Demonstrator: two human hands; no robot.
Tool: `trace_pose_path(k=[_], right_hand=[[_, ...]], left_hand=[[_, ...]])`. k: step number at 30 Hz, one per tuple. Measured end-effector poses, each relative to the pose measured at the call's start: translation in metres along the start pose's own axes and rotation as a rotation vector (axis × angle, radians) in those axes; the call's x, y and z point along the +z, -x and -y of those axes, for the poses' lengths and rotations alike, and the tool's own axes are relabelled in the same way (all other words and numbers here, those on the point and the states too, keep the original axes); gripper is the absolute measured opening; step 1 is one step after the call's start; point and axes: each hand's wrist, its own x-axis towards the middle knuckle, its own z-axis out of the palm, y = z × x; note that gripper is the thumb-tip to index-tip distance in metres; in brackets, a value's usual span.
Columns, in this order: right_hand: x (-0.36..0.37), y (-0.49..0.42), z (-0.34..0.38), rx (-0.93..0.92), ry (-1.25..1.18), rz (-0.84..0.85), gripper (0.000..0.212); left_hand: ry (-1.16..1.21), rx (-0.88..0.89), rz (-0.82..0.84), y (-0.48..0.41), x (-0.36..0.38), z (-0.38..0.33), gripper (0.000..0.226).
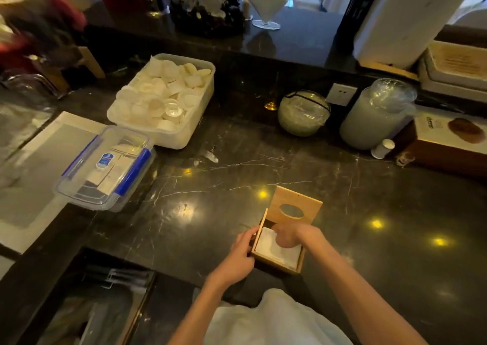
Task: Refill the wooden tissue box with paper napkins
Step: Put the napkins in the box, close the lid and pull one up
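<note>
Dark marble counter, dim bar area. Our right hand lies flat, fingers pressing the soft, light paper napkins down into the wooden tissue box near the counter's front edge; nothing pinched. Left hand braces the box's left wall, fingers curled on it. Hinged lid stands open. Box is rigid and light, so we grip its walls.
</note>
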Motion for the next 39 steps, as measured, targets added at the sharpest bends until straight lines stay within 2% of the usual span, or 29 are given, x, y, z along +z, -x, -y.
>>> trace_pose_path(k=[6, 11, 13, 19, 29, 34, 39], right_hand=[[-0.001, 0.001, -0.002, 0.008, -0.072, 0.050, 0.040], [0.006, 0.002, -0.006, 0.017, -0.119, 0.019, 0.036], [0.010, 0.002, -0.007, -0.024, -0.063, 0.020, 0.038], [0.008, 0.005, -0.012, -0.060, -0.110, -0.034, 0.058], [0.032, -0.007, -0.008, -0.001, -0.136, -0.172, 0.032], [0.033, -0.007, -0.009, -0.011, -0.089, -0.150, 0.038], [0.032, -0.008, -0.013, -0.044, -0.156, -0.124, 0.040]], left_hand=[[-0.006, 0.004, -0.037, 0.002, 0.009, -0.005, 0.075], [0.022, 0.028, -0.034, 0.003, 0.021, 0.002, 0.064], [0.051, 0.028, -0.060, 0.004, 0.025, 0.004, 0.063], [0.107, 0.032, -0.110, 0.008, 0.031, 0.003, 0.062], [0.152, -0.004, -0.149, 0.007, 0.037, 0.008, 0.059], [0.156, 0.000, -0.177, 0.006, 0.040, 0.010, 0.057], [0.152, 0.013, -0.193, 0.006, 0.041, 0.008, 0.052]])
